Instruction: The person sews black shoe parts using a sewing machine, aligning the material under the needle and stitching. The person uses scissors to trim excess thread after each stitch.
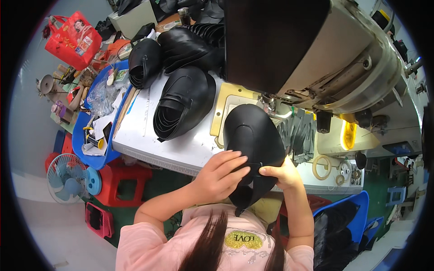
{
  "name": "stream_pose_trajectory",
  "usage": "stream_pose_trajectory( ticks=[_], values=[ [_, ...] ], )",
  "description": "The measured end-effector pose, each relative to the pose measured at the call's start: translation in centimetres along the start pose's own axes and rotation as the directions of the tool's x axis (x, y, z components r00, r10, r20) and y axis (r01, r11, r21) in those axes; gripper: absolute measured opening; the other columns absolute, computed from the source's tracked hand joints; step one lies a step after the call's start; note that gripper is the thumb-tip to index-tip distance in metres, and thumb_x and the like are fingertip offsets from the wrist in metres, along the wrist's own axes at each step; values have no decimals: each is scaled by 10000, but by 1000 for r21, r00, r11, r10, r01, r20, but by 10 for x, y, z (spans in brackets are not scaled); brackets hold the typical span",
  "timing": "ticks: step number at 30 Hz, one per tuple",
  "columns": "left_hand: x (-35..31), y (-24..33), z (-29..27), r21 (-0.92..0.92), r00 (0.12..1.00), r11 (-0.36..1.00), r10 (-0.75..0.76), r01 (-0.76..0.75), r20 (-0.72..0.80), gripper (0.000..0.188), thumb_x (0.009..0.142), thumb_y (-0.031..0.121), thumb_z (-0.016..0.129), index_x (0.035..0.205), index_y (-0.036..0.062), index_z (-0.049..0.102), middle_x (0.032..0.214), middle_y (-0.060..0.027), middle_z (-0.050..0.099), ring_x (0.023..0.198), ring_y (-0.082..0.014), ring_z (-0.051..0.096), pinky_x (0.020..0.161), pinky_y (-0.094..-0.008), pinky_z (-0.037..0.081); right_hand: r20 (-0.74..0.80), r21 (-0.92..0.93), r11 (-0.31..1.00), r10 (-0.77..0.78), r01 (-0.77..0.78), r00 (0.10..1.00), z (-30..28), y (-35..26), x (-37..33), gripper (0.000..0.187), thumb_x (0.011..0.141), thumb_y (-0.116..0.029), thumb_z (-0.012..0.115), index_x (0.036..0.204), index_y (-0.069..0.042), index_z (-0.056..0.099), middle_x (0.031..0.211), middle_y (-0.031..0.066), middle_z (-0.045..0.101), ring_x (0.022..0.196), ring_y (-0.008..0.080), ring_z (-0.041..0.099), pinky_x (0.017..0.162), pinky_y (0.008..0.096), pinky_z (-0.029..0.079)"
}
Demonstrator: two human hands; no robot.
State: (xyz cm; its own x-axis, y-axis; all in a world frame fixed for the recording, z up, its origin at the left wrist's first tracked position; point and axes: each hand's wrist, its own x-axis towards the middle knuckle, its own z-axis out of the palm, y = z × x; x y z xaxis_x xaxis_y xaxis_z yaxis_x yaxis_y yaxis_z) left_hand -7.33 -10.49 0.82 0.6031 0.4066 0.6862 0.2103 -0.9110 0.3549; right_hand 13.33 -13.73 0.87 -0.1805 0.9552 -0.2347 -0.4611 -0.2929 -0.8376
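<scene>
A black leather shoe upper (246, 131) lies in front of me, its rounded toe pointing away, beneath the sewing machine head (312, 49). A small strap with a buckle-like fitting (256, 166) crosses it. My left hand (222, 174) rests on the upper's left side, fingers stretched out over the strap; its thumb is hidden. My right hand (284, 174) grips the right edge, thumb on top beside the strap and fingers underneath. The toe end covers part of the machine bed (220, 113); I cannot see whether the needle touches the leather.
Stacked black uppers (187, 97) stand on the white table (140, 131) to the left, with more behind. Black strips (298, 135) lie right of the machine bed. A blue tray (79, 131) holds scraps and thread. Below left are a fan (68, 178) and red stool (122, 183); a blue bin (361, 205) is right.
</scene>
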Motion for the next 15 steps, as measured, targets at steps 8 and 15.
stream_pose_trajectory(
  ticks=[8,15],
  values=[
    [10,-11,6,32,970,979,196,-203,146,347,607,23,607,952,0,587,1030,-152,551,908,-281,560,706,-357,486,11,-81,996,-29,29,1000,1,-3,2,508,618,6,699,1085,7,499,970,69,574,861,140,548,790,283,452],
    [9,-16,7,-37,972,977,212,-210,102,295,626,43,619,919,4,607,1013,-155,559,869,-269,574,670,-347,484,6,-5,1000,-24,24,1000,-1,2,3,539,622,-3,709,1112,2,485,979,62,572,875,136,541,798,279,446]
  ],
)
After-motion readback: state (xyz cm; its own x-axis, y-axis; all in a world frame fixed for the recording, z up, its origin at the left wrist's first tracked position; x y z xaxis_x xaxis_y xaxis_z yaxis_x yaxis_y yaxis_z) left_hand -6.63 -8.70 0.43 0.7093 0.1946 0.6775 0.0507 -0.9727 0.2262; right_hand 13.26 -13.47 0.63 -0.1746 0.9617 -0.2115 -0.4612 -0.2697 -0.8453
